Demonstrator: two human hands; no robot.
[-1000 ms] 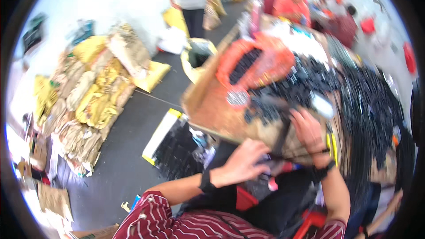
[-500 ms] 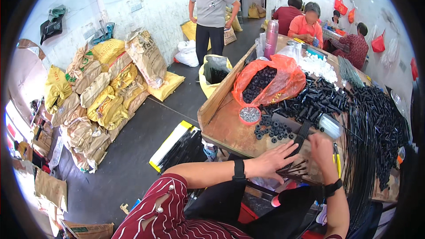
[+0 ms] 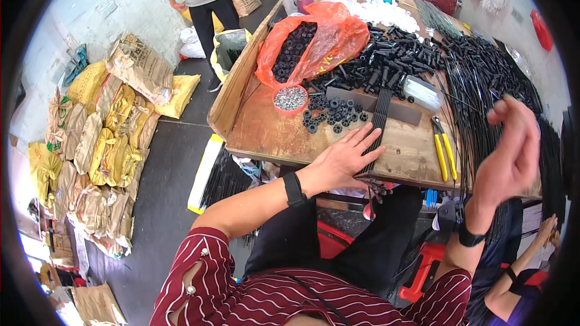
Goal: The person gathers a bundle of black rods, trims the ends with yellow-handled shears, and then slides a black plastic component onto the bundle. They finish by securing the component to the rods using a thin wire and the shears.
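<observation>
So the biggest thing here is the wooden table [image 3: 254, 136], bit scuffed up. Long black rods [image 3: 477, 145] spread down its right side, then there's a crinkly orange bag [image 3: 338, 36] with a heap of black tubes [image 3: 389, 54] next to it. A narrow bundle of thin rods [image 3: 380, 111] lies across a grey strip [image 3: 406, 113], its near ends poking past the front edge. Left hand [image 3: 339, 160] is on that bundle, palm down, fingers spread, not clenched. Right hand [image 3: 510, 151] is up near the long rods, fingers bent and blurry, can't tell if it's got anything. Smaller stuff: yellow-handled pliers [image 3: 444, 151], a red dish [image 3: 275, 102], little black wheels [image 3: 338, 111] just beside it.
</observation>
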